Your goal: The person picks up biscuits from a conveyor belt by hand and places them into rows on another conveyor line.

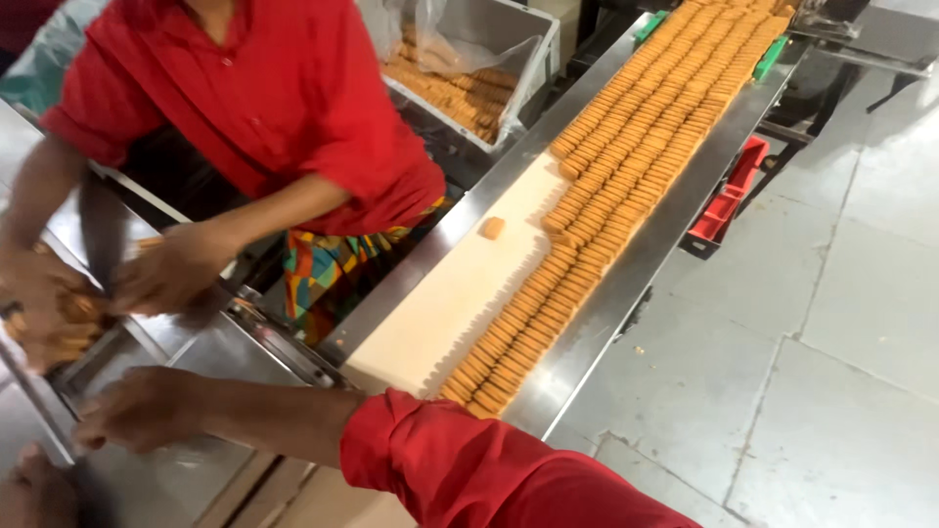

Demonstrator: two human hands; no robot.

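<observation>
Right hand [137, 409] flat on steel table [210, 357], loose, holding nothing; left hand [34, 489] at the frame corner, grip unclear. Biscuits [606, 186] crowd belt [460, 293], none gathered by either hand.

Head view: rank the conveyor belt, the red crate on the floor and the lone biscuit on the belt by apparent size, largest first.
1. Conveyor belt, spanning most of the frame.
2. Red crate, partly hidden under the conveyor and farther away, so its true size is unsure.
3. Lone biscuit, smallest.
</observation>
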